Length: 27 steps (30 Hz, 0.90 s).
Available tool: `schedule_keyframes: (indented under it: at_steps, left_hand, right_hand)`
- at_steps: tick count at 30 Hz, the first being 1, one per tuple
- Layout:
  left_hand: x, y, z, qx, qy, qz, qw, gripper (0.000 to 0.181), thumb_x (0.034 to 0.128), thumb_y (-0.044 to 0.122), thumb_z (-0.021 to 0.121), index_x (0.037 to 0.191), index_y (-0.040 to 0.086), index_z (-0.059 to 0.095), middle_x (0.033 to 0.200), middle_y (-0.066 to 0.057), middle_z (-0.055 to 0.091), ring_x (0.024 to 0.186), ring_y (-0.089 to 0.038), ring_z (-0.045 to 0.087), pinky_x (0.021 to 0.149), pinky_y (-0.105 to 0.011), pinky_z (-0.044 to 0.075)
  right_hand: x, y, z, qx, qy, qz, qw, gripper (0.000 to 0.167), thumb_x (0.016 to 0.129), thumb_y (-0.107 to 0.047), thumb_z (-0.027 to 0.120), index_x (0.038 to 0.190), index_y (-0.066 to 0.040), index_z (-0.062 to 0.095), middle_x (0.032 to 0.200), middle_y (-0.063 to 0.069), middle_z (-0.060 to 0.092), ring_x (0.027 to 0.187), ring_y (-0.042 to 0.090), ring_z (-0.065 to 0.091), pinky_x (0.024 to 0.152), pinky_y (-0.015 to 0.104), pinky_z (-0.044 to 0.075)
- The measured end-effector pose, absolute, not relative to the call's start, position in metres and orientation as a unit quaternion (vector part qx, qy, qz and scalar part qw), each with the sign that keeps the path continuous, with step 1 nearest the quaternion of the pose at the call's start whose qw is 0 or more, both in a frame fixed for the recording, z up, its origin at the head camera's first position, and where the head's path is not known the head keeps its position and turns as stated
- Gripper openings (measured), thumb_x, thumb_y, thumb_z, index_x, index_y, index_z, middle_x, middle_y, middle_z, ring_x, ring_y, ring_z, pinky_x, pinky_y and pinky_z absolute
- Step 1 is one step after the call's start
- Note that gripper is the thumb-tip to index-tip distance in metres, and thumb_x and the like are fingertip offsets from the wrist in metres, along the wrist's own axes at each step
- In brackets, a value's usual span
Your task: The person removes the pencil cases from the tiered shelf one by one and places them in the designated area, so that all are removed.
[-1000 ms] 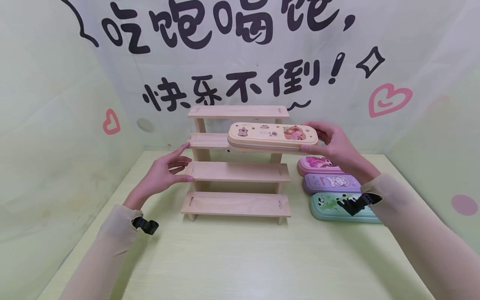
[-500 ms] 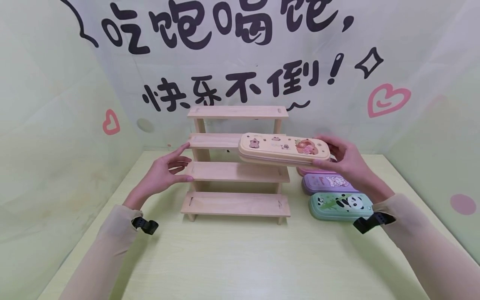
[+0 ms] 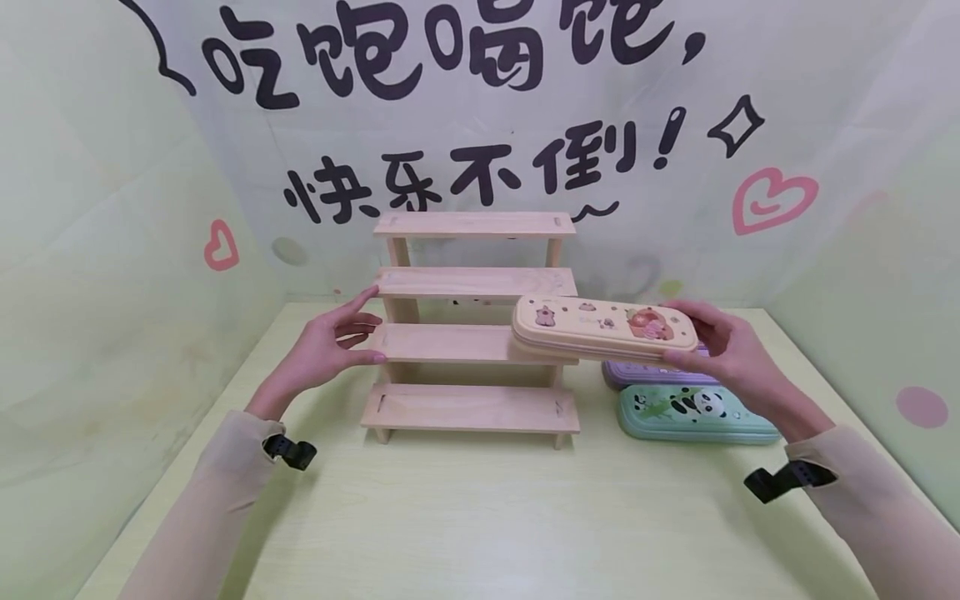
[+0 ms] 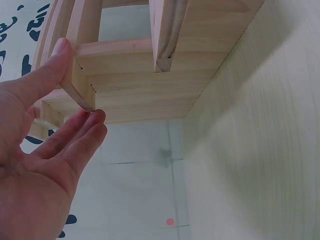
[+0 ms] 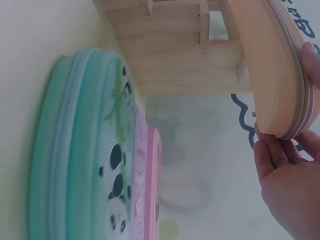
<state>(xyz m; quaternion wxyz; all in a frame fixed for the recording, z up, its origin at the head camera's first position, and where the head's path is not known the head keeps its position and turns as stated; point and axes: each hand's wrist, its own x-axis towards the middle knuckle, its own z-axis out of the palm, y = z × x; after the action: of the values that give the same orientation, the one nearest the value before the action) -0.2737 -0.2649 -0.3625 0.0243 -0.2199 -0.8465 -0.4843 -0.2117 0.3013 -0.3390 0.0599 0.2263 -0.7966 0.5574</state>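
Note:
My right hand (image 3: 731, 350) holds a cream pencil case (image 3: 600, 329) with small printed pictures by its right end. The case hangs level in the air, in front of the right part of a wooden tiered rack (image 3: 472, 408). In the right wrist view, its zipper side (image 5: 295, 85) lies between thumb and fingers. My left hand (image 3: 322, 346) grips the rack's left side at the middle tiers. In the left wrist view, the thumb and fingertips (image 4: 92, 127) touch either side of a board's end.
On the table (image 3: 465, 525), right of the rack, lie a green panda pencil case (image 3: 693, 412) and, behind it, a purple one (image 3: 622, 372). A pink case (image 5: 154, 185) behind these shows in the right wrist view. A lettered wall sheet (image 3: 262, 158) hangs behind.
My right hand has carried the cream pencil case rightward and down, from in front of the second shelf toward the cases on the right. The left hand has stayed in place.

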Motion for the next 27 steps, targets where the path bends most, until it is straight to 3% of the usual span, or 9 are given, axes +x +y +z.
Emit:
schedule_keyframes:
  at_steps: [12,27]
  left_hand:
    - [-0.274,-0.263,-0.360,-0.223,-0.848,-0.480,0.026,0.105,0.0820,0.006,0.092,0.166,0.035,0.035,0.136,-0.018,0.064,0.128,-0.033,0.062,0.110,-0.049,0.051]
    - [-0.273,-0.265,-0.364,-0.218,-0.850,-0.479,0.023,0.105,0.0817,0.008,0.092,0.166,0.034,0.035,0.136,-0.017,0.065,0.128,-0.032,0.062,0.110,-0.049,0.051]
  right_hand:
    - [-0.179,0.347,-0.361,0.221,-0.805,0.547,0.061,0.071,0.091,0.020,0.067,0.156,-0.002,0.048,0.142,-0.004,0.056,0.121,0.005,0.057,0.090,0.011,0.055]
    - [-0.134,0.398,-0.381,0.222,-0.802,0.553,0.036,0.070,0.087,0.029,0.063,0.151,0.009,0.045,0.141,0.002,0.060,0.123,0.004,0.060,0.091,0.012,0.054]
